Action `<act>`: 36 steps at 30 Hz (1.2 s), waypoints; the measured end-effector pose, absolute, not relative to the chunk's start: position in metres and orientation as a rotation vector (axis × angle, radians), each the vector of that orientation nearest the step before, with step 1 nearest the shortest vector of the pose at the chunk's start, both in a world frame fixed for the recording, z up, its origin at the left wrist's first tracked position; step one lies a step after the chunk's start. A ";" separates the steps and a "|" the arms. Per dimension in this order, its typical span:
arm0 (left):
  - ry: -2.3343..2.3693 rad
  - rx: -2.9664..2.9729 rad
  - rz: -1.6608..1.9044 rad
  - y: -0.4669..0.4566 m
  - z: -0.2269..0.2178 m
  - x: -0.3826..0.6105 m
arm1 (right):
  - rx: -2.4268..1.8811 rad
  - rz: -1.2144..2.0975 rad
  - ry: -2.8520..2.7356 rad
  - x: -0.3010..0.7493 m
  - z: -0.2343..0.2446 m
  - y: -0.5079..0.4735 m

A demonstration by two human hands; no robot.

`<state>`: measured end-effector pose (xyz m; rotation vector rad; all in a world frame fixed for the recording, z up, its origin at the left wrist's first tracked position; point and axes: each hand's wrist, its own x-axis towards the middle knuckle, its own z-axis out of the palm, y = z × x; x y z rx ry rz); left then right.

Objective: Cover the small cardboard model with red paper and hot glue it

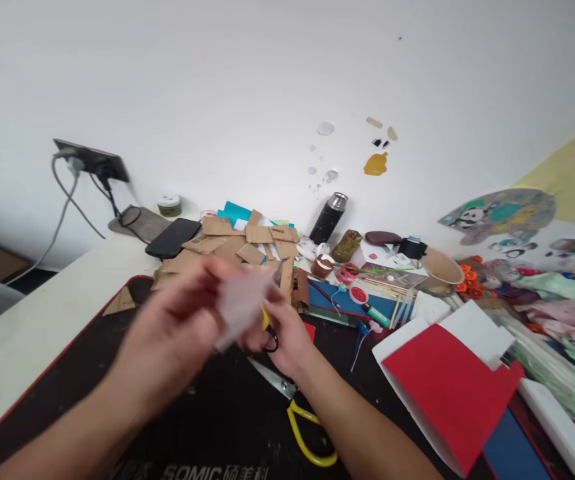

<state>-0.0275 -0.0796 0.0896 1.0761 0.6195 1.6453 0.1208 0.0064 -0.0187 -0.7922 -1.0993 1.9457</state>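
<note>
My left hand [172, 333], smeared by motion, is closed on a pale, whitish piece of paper [242, 300] held up over the dark mat. Close against the paper's right side is my right hand [290, 337], its fingers curled round what look like scissors with a yellow and black handle [267, 320]; a greyish tip shows above, the rest is hidden by the paper and fingers. Under the right wrist, a larger pair of yellow-handled scissors [287, 390] lies on the mat, blades pointing to the upper left.
Cardboard pieces [222, 247] are heaped behind my hands, beside a black phone [173, 238]. A black thermos [330, 219] stands by the wall. Jars, sticks and a blue board [377, 303] lie to the right. Red paper [452, 387] rests on white sheets at right.
</note>
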 end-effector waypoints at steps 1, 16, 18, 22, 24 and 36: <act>0.626 1.029 1.751 -0.068 0.091 -0.038 | -0.756 2.017 -1.041 0.126 -0.020 0.007; 0.789 0.617 1.966 0.004 0.045 -0.103 | -0.465 2.069 -0.980 0.162 -0.007 0.010; 0.801 0.518 2.081 0.000 0.052 -0.111 | -0.533 2.043 -0.987 0.166 -0.011 0.007; 0.867 0.444 2.105 -0.004 0.051 -0.112 | -0.644 1.982 -0.953 0.172 -0.013 0.005; 0.898 0.497 2.004 -0.004 0.042 -0.101 | -0.665 1.950 -0.936 0.172 -0.012 0.005; 0.898 0.808 1.701 -0.012 0.015 -0.053 | -0.769 1.850 -1.178 0.171 -0.012 -0.002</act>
